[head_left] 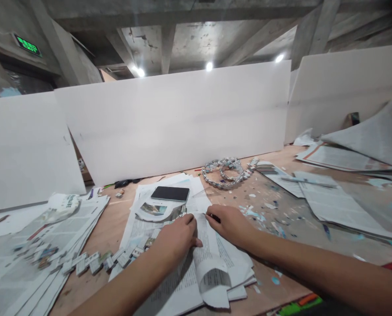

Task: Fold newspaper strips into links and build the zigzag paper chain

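Note:
A zigzag chain of folded printed paper [95, 262] runs from the newspapers on the left up to my left hand [179, 235], whose fingers are closed on its end. Part of the chain is hidden behind that hand. Close by on the right, my right hand [231, 223] is in a pinch, fingertips just above the sheets; whatever is between them is too small to make out. Both hands are over a stack of printed sheets [169, 281], with one sheet's near edge curled up. A dark-screened phone [170, 193] lies on the papers beyond my left hand.
Newspapers [84, 219] are piled at the left, under a crumpled plastic bag [62, 207]. Coiled paper-chain rings [224, 173] lie at the back. Paper scraps [253, 213] litter the table; more newspapers [343, 204] lie right. A white board [182, 123] stands behind.

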